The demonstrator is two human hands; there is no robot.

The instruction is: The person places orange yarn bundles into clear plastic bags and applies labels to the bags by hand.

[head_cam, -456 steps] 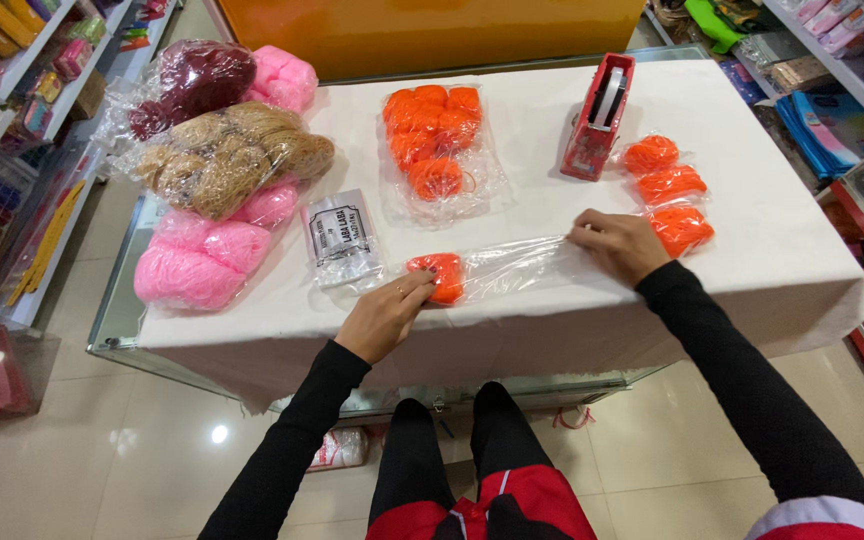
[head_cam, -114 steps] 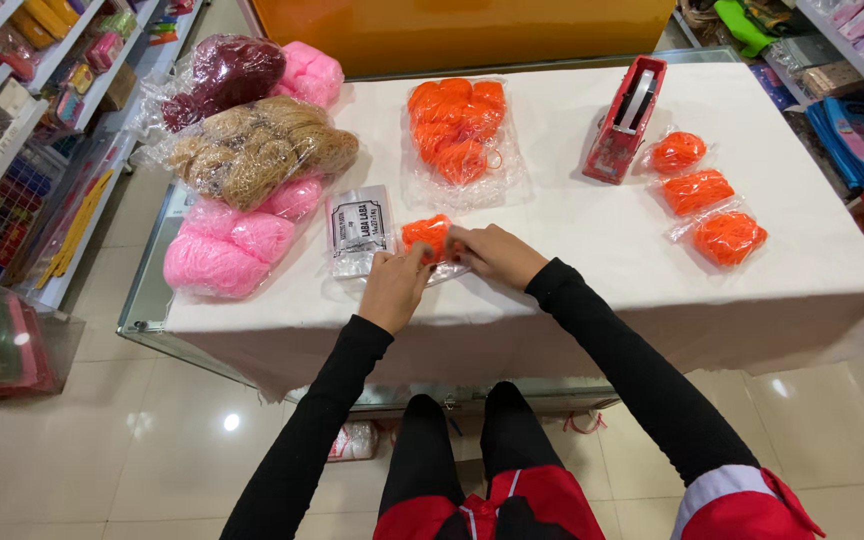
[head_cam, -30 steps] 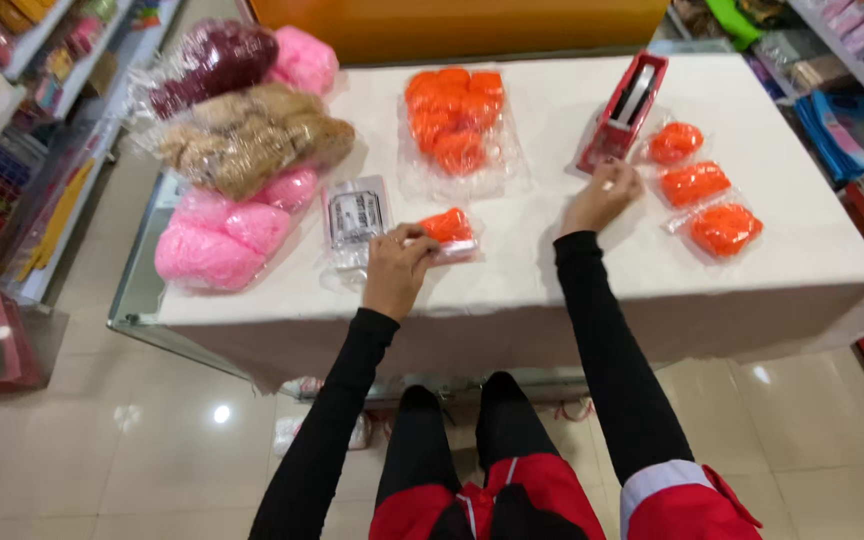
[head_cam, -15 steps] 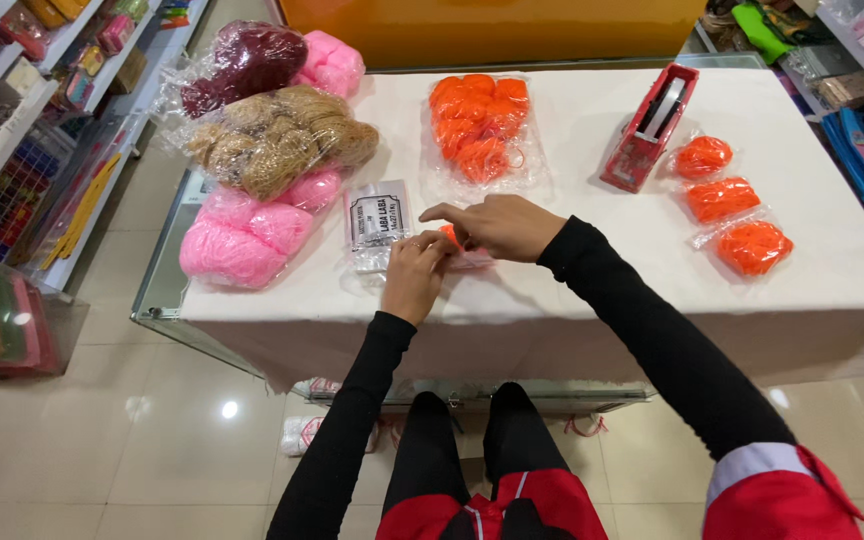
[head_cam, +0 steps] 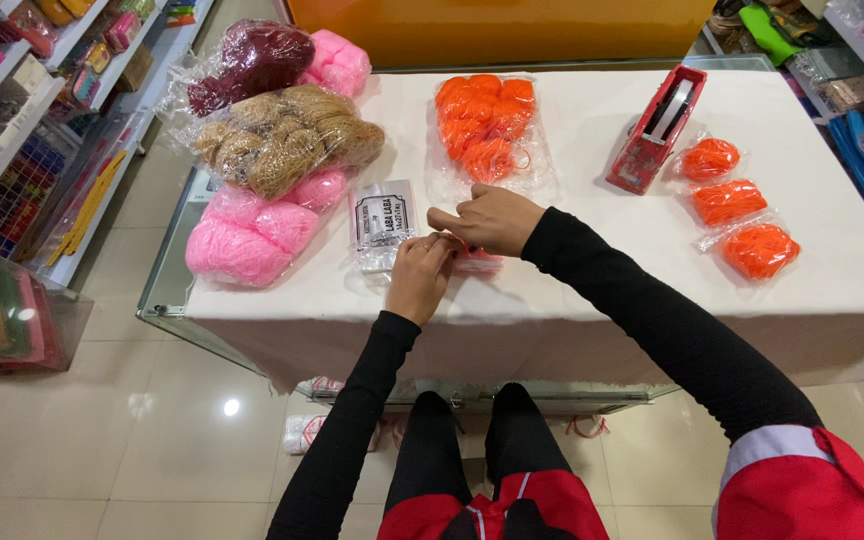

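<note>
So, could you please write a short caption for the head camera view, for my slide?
Both hands, left hand and right hand, meet over a small orange packet on a white-covered table.

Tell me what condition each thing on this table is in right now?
Small orange packet: flat on the table, mostly hidden under both hands.
Left hand: pressing on it.
Right hand: fingers pinched over it.
Three orange packets: wrapped, lying apart.
Tape dispenser: standing, untouched.
Big orange bag: lying flat.
</note>
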